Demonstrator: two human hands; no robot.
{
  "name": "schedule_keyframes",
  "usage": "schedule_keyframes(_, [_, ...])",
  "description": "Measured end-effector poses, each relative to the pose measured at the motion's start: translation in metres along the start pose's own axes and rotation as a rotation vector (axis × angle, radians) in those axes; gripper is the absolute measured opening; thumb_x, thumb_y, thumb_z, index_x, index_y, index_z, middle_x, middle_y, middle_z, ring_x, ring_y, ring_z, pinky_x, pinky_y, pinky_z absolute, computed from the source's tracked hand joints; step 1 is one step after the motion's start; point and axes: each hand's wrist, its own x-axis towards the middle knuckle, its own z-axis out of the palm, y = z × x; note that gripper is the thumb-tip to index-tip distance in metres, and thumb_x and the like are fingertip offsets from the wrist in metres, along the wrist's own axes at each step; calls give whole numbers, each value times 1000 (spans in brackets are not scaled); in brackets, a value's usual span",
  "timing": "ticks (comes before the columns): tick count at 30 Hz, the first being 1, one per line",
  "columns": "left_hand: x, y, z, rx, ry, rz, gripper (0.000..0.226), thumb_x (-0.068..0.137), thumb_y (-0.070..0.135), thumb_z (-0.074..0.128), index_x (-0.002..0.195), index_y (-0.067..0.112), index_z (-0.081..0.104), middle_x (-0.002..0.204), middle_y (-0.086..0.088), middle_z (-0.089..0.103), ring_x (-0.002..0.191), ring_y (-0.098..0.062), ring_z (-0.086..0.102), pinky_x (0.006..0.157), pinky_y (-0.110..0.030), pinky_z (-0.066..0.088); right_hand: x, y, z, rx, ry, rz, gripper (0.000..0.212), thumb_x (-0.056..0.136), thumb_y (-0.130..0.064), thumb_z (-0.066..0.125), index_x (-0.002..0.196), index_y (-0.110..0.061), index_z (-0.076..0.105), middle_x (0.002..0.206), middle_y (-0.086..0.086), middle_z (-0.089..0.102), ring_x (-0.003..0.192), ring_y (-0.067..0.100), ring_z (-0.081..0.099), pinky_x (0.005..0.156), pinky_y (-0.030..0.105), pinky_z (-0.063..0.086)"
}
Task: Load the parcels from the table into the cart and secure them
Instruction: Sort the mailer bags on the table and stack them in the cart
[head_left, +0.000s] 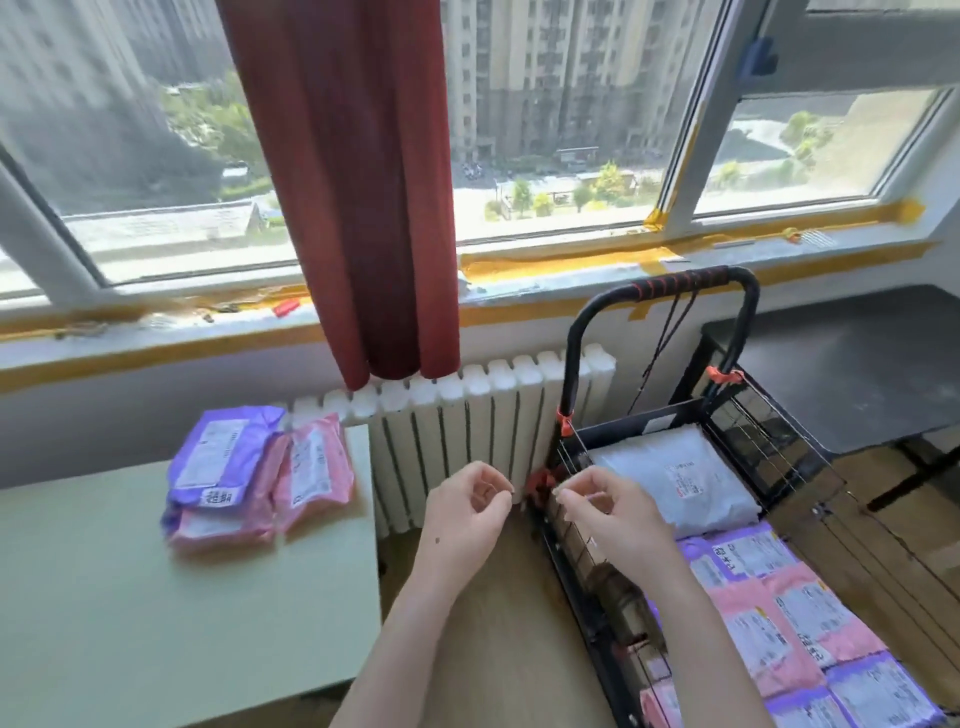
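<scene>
A black wire cart (737, 415) stands at the right, loaded with a white parcel (675, 478) and several purple and pink parcels (779, 613). On the pale green table (156, 623) lies a pile of purple and pink parcels (254, 478). My right hand (602, 514) pinches a thin cord (574, 441) at the cart's left rim, beside a red hook (540, 483). My left hand (467, 512) hovers just left of the hook with curled fingers. Whether it holds the cord is too fine to see.
A white radiator (467, 415) stands against the wall between table and cart. A red curtain (353, 182) hangs over it from the window. A dark table (857, 364) sits behind the cart at the right. Wooden floor (509, 649) shows between table and cart.
</scene>
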Motion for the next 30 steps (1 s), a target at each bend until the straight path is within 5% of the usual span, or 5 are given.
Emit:
schedule_keyframes(8, [-23, -52, -108, -68, 95, 14, 11, 87, 11, 61, 81, 20, 61, 70, 3, 58, 66, -6, 53, 59, -10, 43, -16, -55, 85, 15, -31, -96, 7, 91, -26, 64, 86, -27, 68, 80, -10, 70, 79, 3, 66, 79, 27, 53])
schedule_keyframes(19, [-70, -118, -223, -201, 264, -35, 16, 84, 7, 66, 73, 17, 62, 58, 11, 50, 52, 1, 44, 52, -11, 36, -50, -118, 198, -37, -168, -178, 7, 91, -27, 63, 86, -30, 67, 77, -8, 70, 79, 4, 66, 76, 24, 51])
schedule_keyframes(26, [-88, -169, -261, -189, 400, -157, 23, 82, 6, 67, 67, 22, 60, 54, 15, 52, 51, 0, 46, 54, -13, 37, -51, -133, 254, -43, -301, -179, 9, 87, -23, 68, 81, -30, 67, 78, -5, 69, 79, 9, 66, 62, 10, 46])
schedule_keyframes(30, [-83, -188, -265, -181, 434, -225, 21, 82, 5, 66, 68, 21, 61, 56, 13, 54, 53, -2, 49, 58, -20, 41, -37, -131, 274, -55, -354, -192, 15, 85, -17, 69, 80, -31, 67, 77, -11, 67, 70, -1, 61, 63, 9, 42])
